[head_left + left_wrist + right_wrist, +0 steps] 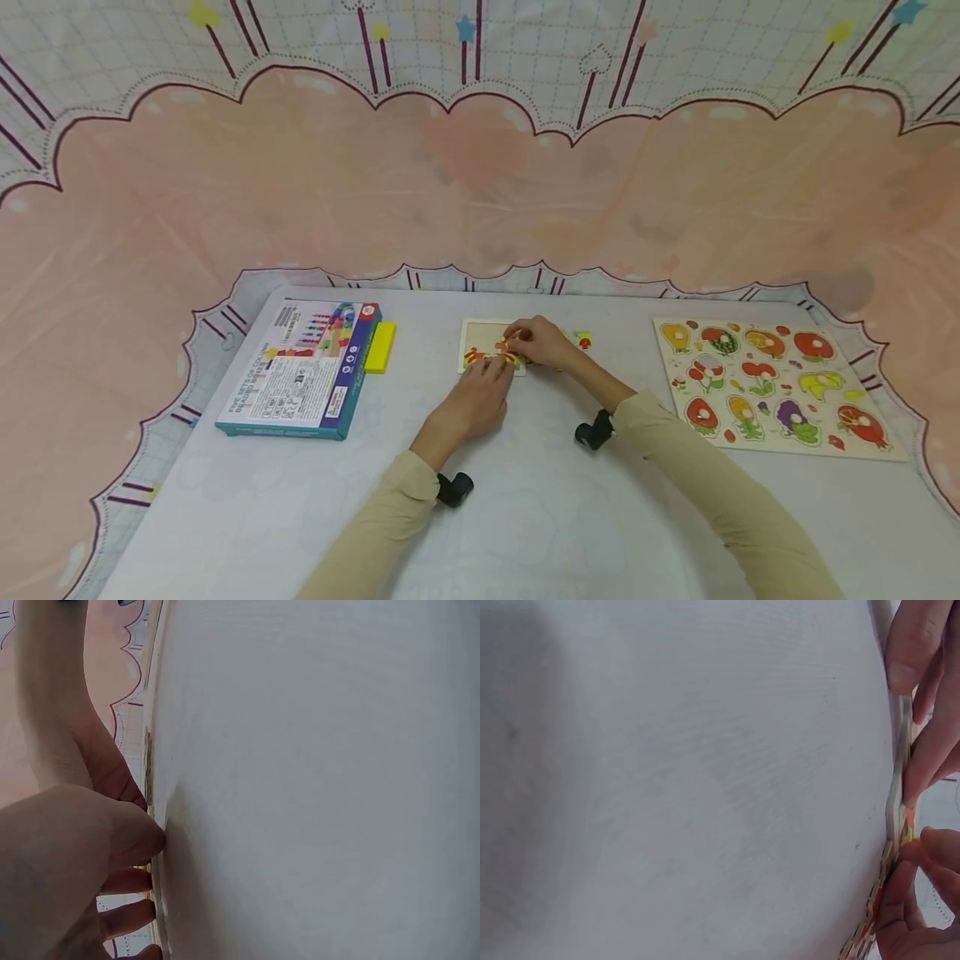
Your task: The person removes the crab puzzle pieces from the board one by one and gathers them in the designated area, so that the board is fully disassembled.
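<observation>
A small wooden puzzle board (pixel 477 335) lies on the white table, with red and yellow puzzle pieces (pixel 474 357) along its near part. My left hand (pixel 472 400) rests its fairly straight fingers on the near edge of the board. At the board's right side, my right hand (pixel 546 343) pinches a small orange-yellow puzzle piece (pixel 909 834) between thumb and fingers. Partly hidden behind that hand are more colourful puzzle pieces (pixel 583 339) on the table. In the left wrist view, the left hand (pixel 67 855) shows its thumb close to the tabletop.
A boxed set (pixel 300 375) lies on the left, with a yellow block (pixel 381 347) against its right side. On the right is a large fruit puzzle board (pixel 780 387). A patterned cloth (pixel 450 183) hangs behind the white table (pixel 555 525).
</observation>
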`<state>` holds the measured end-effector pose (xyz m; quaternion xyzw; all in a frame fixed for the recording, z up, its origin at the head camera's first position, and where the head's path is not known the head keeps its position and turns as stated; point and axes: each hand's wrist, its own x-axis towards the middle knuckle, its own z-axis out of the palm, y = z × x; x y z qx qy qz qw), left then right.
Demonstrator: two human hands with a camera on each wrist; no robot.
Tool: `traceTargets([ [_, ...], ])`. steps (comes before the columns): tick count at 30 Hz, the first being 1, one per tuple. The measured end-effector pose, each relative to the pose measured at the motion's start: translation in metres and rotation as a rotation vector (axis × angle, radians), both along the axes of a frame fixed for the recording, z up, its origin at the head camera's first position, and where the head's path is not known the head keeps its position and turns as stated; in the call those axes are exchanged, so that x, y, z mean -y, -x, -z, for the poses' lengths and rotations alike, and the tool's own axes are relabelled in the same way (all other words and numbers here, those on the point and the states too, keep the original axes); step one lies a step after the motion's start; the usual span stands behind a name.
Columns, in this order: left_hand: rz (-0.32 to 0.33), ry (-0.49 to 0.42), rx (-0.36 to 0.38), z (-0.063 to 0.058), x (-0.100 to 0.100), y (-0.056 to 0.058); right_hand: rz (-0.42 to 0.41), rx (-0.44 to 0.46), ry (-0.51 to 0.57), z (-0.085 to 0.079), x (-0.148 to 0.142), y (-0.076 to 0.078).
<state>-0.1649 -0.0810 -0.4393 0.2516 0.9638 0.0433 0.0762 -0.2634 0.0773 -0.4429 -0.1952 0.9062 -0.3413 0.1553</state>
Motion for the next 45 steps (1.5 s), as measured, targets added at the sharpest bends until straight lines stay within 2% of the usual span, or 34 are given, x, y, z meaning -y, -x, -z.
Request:
traceTargets([
  [14,0.025,0.021,-0.069,0.0037,-0.0001,-0.0009,0.014,0.005,0.034,0.0011,0.0,-0.0003],
  [30,0.014,0.049,-0.04,0.002,-0.0016,-0.0023,0.028,-0.004,0.087,0.0032,-0.0028,-0.0001],
  [42,0.011,0.04,-0.037,0.0011,-0.0014,-0.0029,0.094,0.112,0.134,0.0032,-0.0026,0.001],
  [45,0.012,0.035,-0.042,0.0004,-0.001,-0.003,0.133,0.158,0.175,0.0043,-0.0019,0.0023],
])
